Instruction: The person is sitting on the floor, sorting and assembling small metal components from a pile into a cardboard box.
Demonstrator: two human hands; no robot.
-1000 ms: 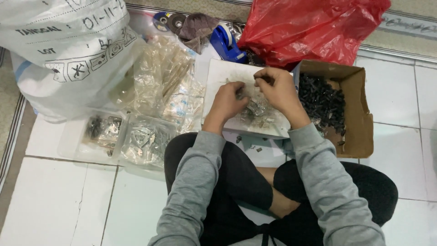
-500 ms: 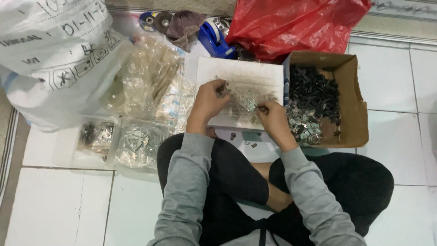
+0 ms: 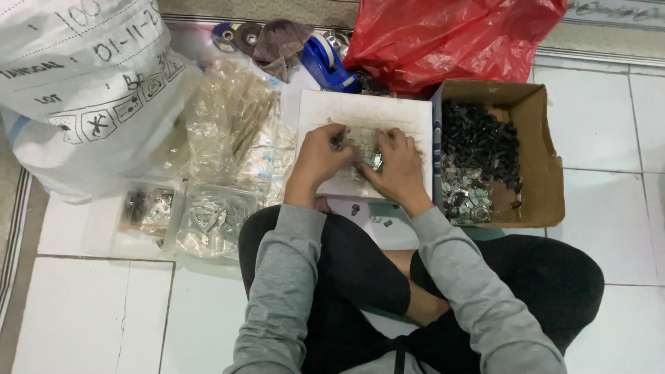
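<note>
Grip, head view: both hands sit close together on a white tray, fingers curled down over a small clear bag with shiny metal bits in it.
Left hand [image 3: 320, 158]: fingers bent and pinching the top edge of the small clear bag [image 3: 361, 151]; it is closed on the bag.
Right hand [image 3: 396, 170]: fingers pressed down on the same bag from the other side, with a little silver piece [image 3: 376, 162] showing just under the fingertips. I cannot tell if it pinches that piece or only touches it.
White tray [image 3: 409, 118]: flat on the floor in front of the person's knees, between the plastic bags and the cardboard box.
Cardboard box [image 3: 544, 173]: open, just beside the tray on the right. Black small parts fill the top part and shiny silver parts lie at the bottom.
Clear tubs [image 3: 181, 223]: two of them on the left, near the knee, with small metal parts inside.
Pile of clear bags [image 3: 232, 128]: left of the tray, crinkled, some with thin sticks inside.
Big white sack [image 3: 83, 90]: top left, full and round.
Red plastic bag [image 3: 450, 38]: behind the box, puffed up.
Blue tape holder [image 3: 325, 62]: behind the tray, next to the red bag.
</note>
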